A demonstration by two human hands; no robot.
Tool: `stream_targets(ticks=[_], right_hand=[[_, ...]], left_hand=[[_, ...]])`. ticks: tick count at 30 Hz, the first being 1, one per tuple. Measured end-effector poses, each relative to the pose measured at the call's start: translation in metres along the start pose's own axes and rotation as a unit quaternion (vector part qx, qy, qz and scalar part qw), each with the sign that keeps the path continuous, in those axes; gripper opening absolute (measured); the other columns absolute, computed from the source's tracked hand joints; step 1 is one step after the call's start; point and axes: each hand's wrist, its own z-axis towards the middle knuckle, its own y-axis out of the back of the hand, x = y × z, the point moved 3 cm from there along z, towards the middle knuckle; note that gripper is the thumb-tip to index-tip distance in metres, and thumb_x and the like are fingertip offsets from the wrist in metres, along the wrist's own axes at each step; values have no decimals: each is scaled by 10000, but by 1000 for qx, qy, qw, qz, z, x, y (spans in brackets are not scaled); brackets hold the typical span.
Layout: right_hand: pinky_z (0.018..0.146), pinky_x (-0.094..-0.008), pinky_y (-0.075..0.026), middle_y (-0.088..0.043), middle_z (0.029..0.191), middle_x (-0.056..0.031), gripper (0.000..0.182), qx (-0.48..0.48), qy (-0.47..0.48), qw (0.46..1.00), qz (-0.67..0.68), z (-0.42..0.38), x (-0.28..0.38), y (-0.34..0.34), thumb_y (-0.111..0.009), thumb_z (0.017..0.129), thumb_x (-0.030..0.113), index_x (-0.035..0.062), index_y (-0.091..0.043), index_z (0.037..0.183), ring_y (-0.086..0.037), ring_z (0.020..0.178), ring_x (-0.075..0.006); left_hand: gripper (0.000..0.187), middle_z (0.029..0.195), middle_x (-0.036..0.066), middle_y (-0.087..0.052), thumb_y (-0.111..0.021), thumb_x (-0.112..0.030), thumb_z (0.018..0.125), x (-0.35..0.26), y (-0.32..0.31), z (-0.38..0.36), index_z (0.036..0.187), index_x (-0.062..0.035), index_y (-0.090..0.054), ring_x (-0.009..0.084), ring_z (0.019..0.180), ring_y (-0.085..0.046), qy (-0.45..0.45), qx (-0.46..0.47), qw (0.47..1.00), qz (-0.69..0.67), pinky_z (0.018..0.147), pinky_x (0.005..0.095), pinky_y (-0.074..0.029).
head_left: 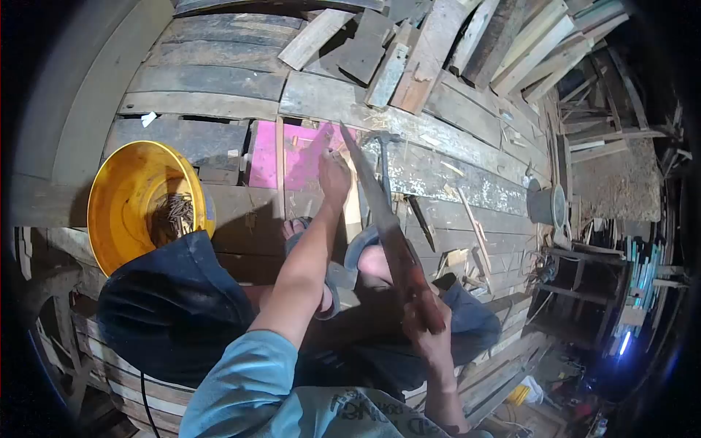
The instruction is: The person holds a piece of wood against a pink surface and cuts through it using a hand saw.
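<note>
A person's right hand [429,332] clamps its fingers around the handle of a handsaw [391,233], blade tip near the far right corner of a pink board [265,157], while the left hand [335,177], arm stretched forward, meets a pale wooden strip [353,212], finger closure impossible to tell.

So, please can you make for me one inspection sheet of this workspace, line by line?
Surface: worn grey-brown wooden planks with gaps and scattered pale slivers.
Job's things: rusty-brown metal-bladed handsaw with reddish handle; pale narrow wooden strip.
Clutter: grey metal claw hammer; flat pink sheet; round yellow plastic bucket holding thin brown pieces.
Hands: right hand grips the handle; left hand near the blade, its hold unclear.
Cables: thin black cable, lower left.
Surroundings: rough wooden boards piled; lit bluish-white tube.
</note>
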Motion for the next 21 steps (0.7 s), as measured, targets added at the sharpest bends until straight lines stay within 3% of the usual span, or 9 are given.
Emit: stream_targets(ticks=[1, 5, 7, 8, 10, 11, 12, 15, 21], right_hand=[[472, -206, -362, -495, 672, 27, 164, 11, 20, 1000, -4, 3, -8, 2, -559, 908, 161, 16, -567, 986, -453, 547, -28], [514, -217, -398, -524, 700, 7, 159, 15, 120, 982, -148, 2, -10, -3, -573, 888, 138, 1, -569, 969, -493, 617, -44], [558, -226, -428, -552, 730, -9, 95, 2, 49, 996, -70, -5, -28, -6, -586, 873, 97, 5, -578, 895, -525, 655, -66], [561, -229, -432, -557, 736, -11, 78, 4, 30, 999, -19, -8, -48, -7, -589, 869, 85, 7, -579, 877, -527, 655, -67], [555, -229, -431, -566, 750, -13, 58, 6, 24, 999, 21, -15, -70, -11, -600, 861, 52, 14, -573, 826, -529, 642, -67], [645, -272, -453, -570, 718, -43, 81, -17, 67, 998, -1, -20, -78, -12, -602, 803, 33, 4, -564, 868, -542, 670, -111], [638, -279, -456, -574, 704, -52, 98, -5, 60, 998, 0, -20, -93, -12, -610, 787, 31, 0, -568, 871, -554, 657, -122], [585, -310, -462, -559, 639, -94, 118, -43, 149, 988, -15, -16, -110, -19, -623, 762, 32, 8, -572, 866, -578, 561, -209], [564, -326, -460, -542, 631, -104, 142, -38, 140, 989, 0, -27, -98, -10, -641, 757, 30, 24, -573, 881, -582, 539, -267]], left_hand=[[370, 1077, 316, -541, -370, -236, 970, -1, 4, 0, 1099, 86, -499, 467, 994, -531, 10, 16, 1000, 8, 885, 504, -419], [371, 1098, 318, -541, -367, -227, 968, -3, 8, -1, 1133, 81, -491, 467, 1007, -530, -6, 25, 998, 59, 893, 503, -425], [361, 1112, 318, -535, -373, -215, 966, -5, 8, -4, 1146, 76, -488, 467, 1013, -527, 0, 48, 996, 79, 894, 504, -425], [390, 1139, 322, -519, -383, -195, 963, -6, 9, -6, 1243, 68, -449, 475, 1019, -516, -9, 76, 992, 100, 893, 505, -421], [422, 1147, 329, -509, -389, -187, 961, -6, 12, -18, 1303, 60, -408, 482, 1022, -509, -59, 45, 991, 109, 886, 513, -416], [443, 1152, 332, -504, -392, -183, 960, -8, 11, -25, 1333, 55, -387, 485, 1023, -505, -86, 28, 990, 110, 882, 517, -413], [482, 1156, 335, -493, -401, -178, 959, -24, 27, -42, 1385, 37, -340, 487, 1025, -501, -2, 106, 989, 99, 868, 525, -405], [498, 1170, 317, -490, -397, -193, 966, -10, 28, -89, 1419, -10, -303, 470, 1031, -510, -11, 69, 989, 129, 870, 531, -399], [436, 1186, 223, -521, -401, -217, 969, -10, 24, -98, 1364, -35, -372, 407, 1072, -528, 16, 61, 972, 225, 828, 530, -450]])
